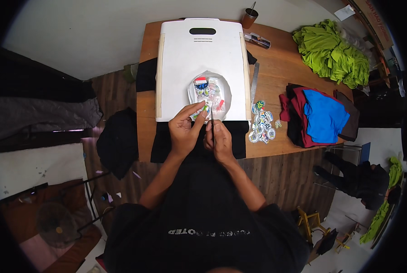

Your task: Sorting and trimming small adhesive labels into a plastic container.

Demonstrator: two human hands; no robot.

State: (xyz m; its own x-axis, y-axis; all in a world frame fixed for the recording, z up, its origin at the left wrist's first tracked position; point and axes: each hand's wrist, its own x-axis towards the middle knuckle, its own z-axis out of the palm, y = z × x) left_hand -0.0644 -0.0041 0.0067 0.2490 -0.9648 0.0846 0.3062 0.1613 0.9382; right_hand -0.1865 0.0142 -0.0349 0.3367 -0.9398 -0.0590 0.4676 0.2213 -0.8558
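My left hand [185, 129] is closed at the fingertips on a small patch with green and blue print [206, 109]. Close beside it, my right hand [220, 143] grips a slim dark pointed tool [212, 114], probably tweezers, its tip against the patch. Both hands are at the near edge of a white board [178, 68] with an oval handle slot. Just beyond my fingers, a round white recess [227, 93] in the board holds several clear-backed printed pieces [214, 88] and a red, white and blue one [201, 83]. Black fabric [164, 141] hangs below the board.
Right of the board, a pile of cut-out patches [261, 125] lies on the wooden table [276, 68] near a metal ruler [255, 82]. Folded blue and red clothes [326, 116] and lime-green fabric [331, 54] are stacked further right. A brown cup [250, 18] stands behind. Another person [360, 182] is at far right.
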